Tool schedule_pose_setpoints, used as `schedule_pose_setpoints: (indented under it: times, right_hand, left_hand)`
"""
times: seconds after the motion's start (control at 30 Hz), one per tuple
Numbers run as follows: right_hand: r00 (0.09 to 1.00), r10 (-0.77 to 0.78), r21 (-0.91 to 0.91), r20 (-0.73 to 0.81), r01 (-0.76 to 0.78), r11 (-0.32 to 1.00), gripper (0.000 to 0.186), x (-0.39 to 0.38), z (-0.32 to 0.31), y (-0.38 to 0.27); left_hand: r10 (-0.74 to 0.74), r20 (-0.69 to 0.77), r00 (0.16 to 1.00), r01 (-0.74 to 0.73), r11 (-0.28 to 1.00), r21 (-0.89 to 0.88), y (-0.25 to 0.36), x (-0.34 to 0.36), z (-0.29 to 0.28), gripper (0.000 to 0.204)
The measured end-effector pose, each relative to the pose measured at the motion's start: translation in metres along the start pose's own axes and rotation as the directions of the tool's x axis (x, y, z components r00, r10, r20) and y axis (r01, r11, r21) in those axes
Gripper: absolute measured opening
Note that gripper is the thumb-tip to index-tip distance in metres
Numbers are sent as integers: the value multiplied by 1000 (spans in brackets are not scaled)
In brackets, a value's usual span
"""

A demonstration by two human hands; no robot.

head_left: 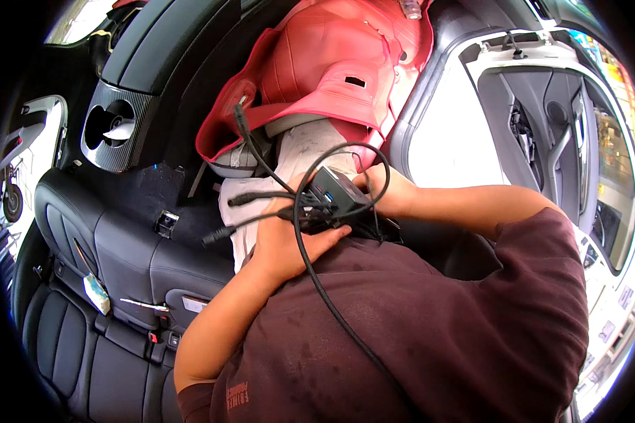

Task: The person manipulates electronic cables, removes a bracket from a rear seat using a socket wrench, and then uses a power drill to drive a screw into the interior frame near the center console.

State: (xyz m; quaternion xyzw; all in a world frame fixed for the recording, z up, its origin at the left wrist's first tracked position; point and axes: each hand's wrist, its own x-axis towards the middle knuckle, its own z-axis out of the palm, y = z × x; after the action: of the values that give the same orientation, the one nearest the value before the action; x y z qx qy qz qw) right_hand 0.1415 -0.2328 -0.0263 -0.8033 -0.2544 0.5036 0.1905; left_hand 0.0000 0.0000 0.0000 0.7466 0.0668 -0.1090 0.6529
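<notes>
Left hand (286, 243) cupped palm-up, fingers half curled under a small black box (334, 195) and its bundle of black cables (300, 236). Right hand (384, 192) closed on the far end of the same box, fingers wrapped around its edge. Box held between both hands, chest-high, in front of a red seat cover (324, 67) peeled off a pale seat frame (303, 151). Loose plugs (219, 235) dangling left. On the black rear seat (113, 261): a small pale packet (96, 292) tucked in the seam, a white rectangular label (194, 304) nearby.
</notes>
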Motion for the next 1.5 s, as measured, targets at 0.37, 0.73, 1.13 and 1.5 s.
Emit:
schedule_pose_setpoints:
  times: [0.37, 0.73, 1.13, 1.5]
  right_hand:
    - [970, -214, 243, -118, 237, 941, 21, 4, 17, 21]
    - [960, -281, 258, -8, 273, 927, 27, 4, -3, 16]
    - [970, -201, 297, -137, 234, 926, 21, 3, 3, 0]
    - [951, -304, 244, -63, 310, 919, 17, 7, -4, 9]
  left_hand:
    - [-37, 120, 992, 51, 992, -113, -3, -13, 3, 94]
    - [-105, 248, 963, 157, 967, -201, -11, 6, -2, 88]
    - [-262, 98, 960, 234, 943, 238, 11, -5, 11, 94]
    - [-91, 177, 980, -41, 777, 628, 8, 9, 13, 71]
